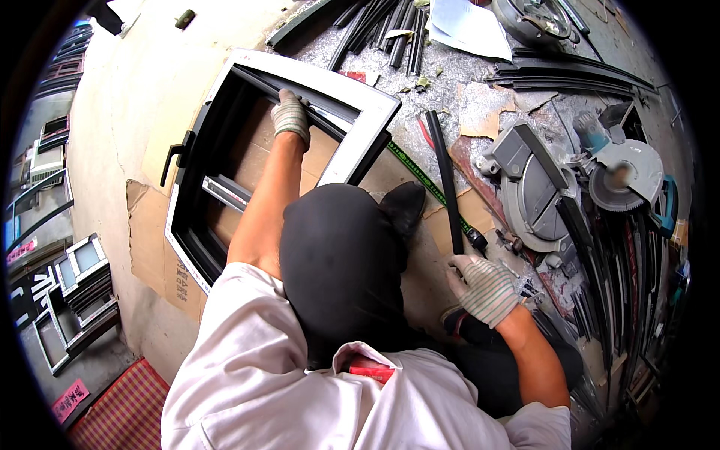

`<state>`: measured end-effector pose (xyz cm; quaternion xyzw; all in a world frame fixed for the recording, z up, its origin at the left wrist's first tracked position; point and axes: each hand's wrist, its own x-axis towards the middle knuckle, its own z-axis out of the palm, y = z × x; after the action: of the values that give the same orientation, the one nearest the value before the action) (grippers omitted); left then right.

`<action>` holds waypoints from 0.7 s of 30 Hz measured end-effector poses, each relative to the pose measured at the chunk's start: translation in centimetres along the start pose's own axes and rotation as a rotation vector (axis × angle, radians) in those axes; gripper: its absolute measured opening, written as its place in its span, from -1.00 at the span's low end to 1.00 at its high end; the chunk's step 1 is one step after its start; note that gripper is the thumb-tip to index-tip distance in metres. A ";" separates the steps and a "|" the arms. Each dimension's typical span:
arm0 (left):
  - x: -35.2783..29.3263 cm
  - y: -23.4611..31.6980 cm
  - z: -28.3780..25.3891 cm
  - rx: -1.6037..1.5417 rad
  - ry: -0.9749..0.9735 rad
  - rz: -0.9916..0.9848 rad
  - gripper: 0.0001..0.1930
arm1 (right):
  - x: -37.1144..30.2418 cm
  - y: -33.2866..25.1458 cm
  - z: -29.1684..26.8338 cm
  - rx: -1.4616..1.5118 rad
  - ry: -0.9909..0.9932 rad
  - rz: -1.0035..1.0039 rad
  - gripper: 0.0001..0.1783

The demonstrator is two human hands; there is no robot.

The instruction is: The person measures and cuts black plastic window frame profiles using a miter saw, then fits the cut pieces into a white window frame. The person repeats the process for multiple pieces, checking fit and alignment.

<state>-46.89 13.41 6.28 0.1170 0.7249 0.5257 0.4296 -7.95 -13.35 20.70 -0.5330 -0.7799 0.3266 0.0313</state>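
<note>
A white-and-black window frame (367, 112) with a black handle (174, 159) lies before me at the left, over brown cardboard. My left hand (290, 118), in a striped knit glove, is closed over a black strip (324, 122) along the frame's far inner side. At the right, my gloved right hand (484, 289) has bent fingers at the near end of a long black bar (444, 176), apparently gripping it; the thumb side is partly hidden. The bar crosses over a green-and-black patterned long tool (424, 180) whose end is black.
My dark-clad knee (341, 255) rises between the hands. Rightward stand a grey miter saw base (529, 187) and its round blade (624, 180), among black profiles (600, 285). More profiles (405, 34) and white paper (469, 28) lie at the far side. Window frames (75, 300) stack leftward.
</note>
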 end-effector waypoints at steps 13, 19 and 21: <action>-0.6 0.2 0.1 0.048 0.038 0.083 -0.62 | -0.1 1.0 -0.3 0.038 -0.005 0.033 -0.79; -1.2 0.1 0.5 0.025 0.044 0.072 -0.62 | -0.4 1.2 -0.4 0.083 -0.013 0.087 -0.79; -0.4 -0.4 -0.7 0.081 0.034 0.057 -0.61 | -0.3 1.4 -0.1 0.069 -0.005 0.079 -0.80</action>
<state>-47.10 12.52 6.21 0.1459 0.7490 0.5100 0.3970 -6.66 -13.30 20.14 -0.5613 -0.7464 0.3559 0.0347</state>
